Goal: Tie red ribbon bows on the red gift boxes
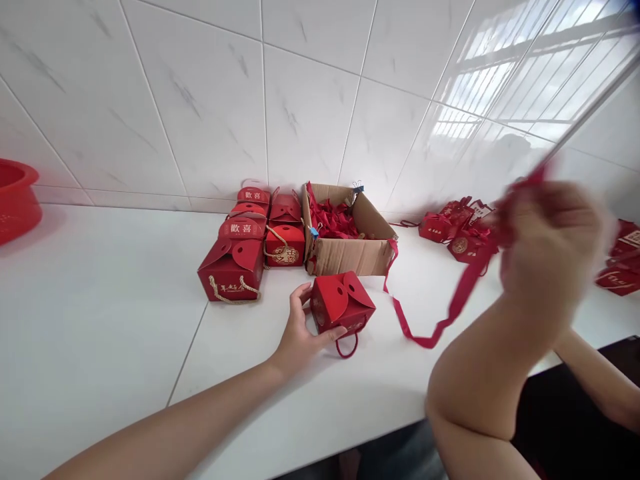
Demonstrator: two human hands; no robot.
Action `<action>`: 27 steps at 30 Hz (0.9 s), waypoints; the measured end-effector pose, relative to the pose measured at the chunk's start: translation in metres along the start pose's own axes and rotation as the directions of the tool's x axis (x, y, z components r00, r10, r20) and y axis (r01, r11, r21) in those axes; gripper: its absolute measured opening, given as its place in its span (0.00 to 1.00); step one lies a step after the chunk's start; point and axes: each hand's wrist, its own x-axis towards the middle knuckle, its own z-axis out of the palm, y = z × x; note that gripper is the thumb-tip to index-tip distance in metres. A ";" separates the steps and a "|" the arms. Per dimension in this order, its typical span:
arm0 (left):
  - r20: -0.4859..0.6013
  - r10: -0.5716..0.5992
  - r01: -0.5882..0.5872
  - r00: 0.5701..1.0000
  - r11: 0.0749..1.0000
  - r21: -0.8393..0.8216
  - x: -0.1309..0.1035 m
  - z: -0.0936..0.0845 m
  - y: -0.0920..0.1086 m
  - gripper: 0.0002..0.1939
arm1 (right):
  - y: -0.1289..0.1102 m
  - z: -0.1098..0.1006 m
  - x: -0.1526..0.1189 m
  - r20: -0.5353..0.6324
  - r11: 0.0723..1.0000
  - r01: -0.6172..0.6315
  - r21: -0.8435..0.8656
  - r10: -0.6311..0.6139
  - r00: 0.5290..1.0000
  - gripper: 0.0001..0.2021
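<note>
Red box [343, 303], just off 6 o'clock of cardboard carton [350, 259]: steady between thumb and fingers of left hand [299, 340], and draw ribbon [459, 300], clasped in blurred right hand [553, 233] at 3 o'clock, out smoothly, avoiding twists.

Glossy white marble-look wall tiles [215, 87] with grey veining and pale grout lines rise behind the white tabletop [100, 320], whose surface is crossed by a thin dark seam [187, 357]. At upper right, the tiles mirror a bright barred window [500, 53] and cloudy sky.
</note>
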 end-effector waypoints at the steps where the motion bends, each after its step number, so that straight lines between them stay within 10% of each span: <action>1: 0.000 -0.013 0.013 1.000 1.000 0.005 0.000 0.000 0.000 0.43 | 0.001 0.004 0.002 -0.016 1.000 0.005 0.008 -0.005 1.000 0.16; 3: 0.008 -0.020 0.020 1.000 1.000 0.014 0.000 0.000 0.000 0.43 | 0.004 0.017 0.013 0.178 1.000 0.006 0.000 -0.006 0.984 0.13; 6: 0.020 0.024 -0.024 1.000 0.999 0.024 0.001 -0.001 0.000 0.42 | 0.009 0.041 0.035 0.716 0.997 0.041 -0.060 0.014 0.698 0.14; 10: 0.011 0.051 -0.051 0.999 0.999 0.017 0.001 -0.001 -0.002 0.43 | 0.013 0.064 0.049 0.866 0.991 0.085 -0.107 0.051 0.498 0.18; 27: 0.006 0.034 -0.034 0.999 0.999 0.001 0.001 -0.001 -0.001 0.43 | -0.005 0.091 0.032 0.783 0.981 0.133 -0.139 0.026 0.622 0.16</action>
